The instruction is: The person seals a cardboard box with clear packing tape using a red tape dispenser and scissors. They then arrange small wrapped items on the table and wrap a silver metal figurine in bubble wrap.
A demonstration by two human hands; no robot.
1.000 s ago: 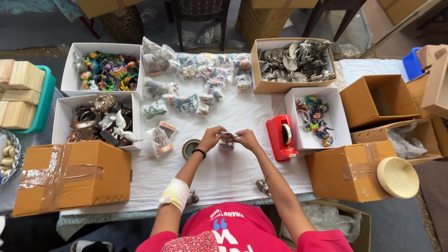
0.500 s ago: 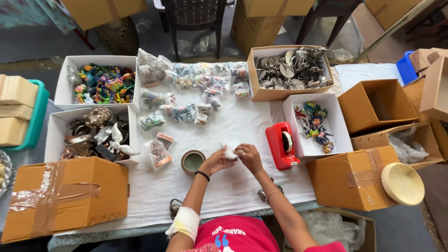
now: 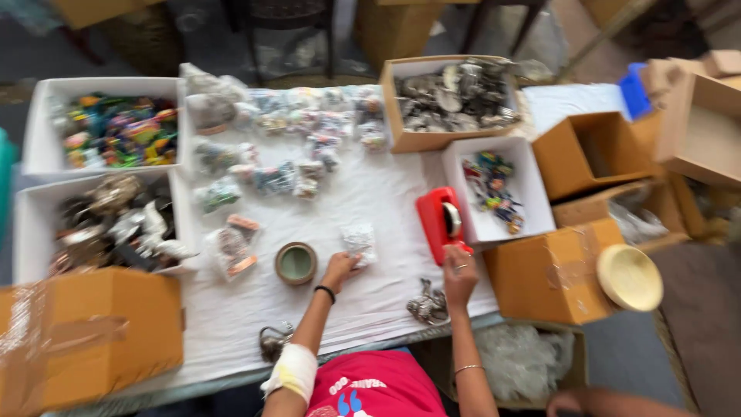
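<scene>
On the table, the left hand pinches the small clear packet, light and crinkly, by its 7 o'clock corner, while the right hand presses curled fingers on the red tape dispenser.

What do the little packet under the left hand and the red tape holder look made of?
The small packet looks like clear, glossy plastic film, judging by its crinkled sheen. The red tape dispenser looks like smooth moulded plastic, with an even colour. Blur leaves both uncertain.

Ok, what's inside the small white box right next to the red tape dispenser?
The small white box holds a loose heap of small colourful pieces along its left half; blur hides what they are, and anything beneath them.
</scene>
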